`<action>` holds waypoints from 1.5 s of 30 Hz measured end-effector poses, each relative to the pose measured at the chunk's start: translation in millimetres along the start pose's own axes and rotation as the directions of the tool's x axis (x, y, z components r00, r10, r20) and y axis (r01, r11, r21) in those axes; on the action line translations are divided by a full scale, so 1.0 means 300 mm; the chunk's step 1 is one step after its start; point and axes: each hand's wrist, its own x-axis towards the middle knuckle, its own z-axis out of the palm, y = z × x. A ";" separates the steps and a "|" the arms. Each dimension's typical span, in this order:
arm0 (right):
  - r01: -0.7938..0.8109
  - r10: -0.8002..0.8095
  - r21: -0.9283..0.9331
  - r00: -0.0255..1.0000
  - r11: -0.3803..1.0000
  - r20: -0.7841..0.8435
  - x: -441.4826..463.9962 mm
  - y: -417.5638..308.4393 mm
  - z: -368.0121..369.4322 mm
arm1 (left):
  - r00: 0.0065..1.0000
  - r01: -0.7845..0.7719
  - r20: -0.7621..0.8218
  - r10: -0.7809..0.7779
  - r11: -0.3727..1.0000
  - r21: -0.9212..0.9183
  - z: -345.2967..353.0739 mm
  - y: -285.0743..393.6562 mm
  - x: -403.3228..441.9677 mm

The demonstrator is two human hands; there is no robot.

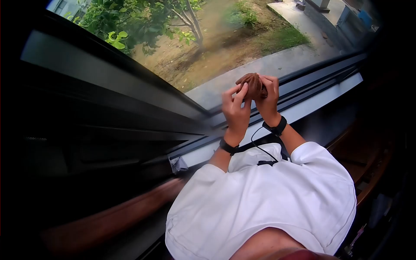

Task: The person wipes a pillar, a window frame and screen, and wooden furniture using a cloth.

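A brown, ridged object (pixel 251 82) is held up in front of the window, between both hands. My left hand (pixel 236 106) grips its left side, with thumb and fingers pressed on it. My right hand (pixel 269 95) holds its right side, the fingers bent round the edge. Part of the object is hidden behind the fingers, and what it is cannot be made out. Black bands sit on both wrists, and a thin black cable hangs from the right one.
Beyond the window glass (pixel 225 52) are a tree and a paved strip. A white sill (pixel 320 100) runs below the dark frame. A small grey crumpled item (pixel 178 164) lies at the sill's left end. Brown wooden furniture (pixel 368 173) stands at the right.
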 end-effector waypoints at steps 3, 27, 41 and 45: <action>-0.035 0.033 0.032 0.998 0.999 0.050 -0.050 0.040 0.009 | 0.996 0.087 0.027 -0.090 0.993 0.086 0.017 -0.017 -0.053; 0.054 -0.048 0.108 0.997 0.993 -0.052 0.304 0.173 -0.275 | 1.000 0.005 -0.024 -0.005 1.000 -0.004 0.311 0.259 0.221; -0.161 0.193 -0.106 0.852 0.981 0.486 -0.180 0.379 -0.176 | 0.821 0.439 0.166 -0.546 0.790 0.427 0.303 -0.002 -0.275; -0.143 0.173 -0.097 0.837 0.985 0.519 -0.151 0.376 -0.205 | 0.817 0.431 0.168 -0.552 0.778 0.457 0.323 0.019 -0.264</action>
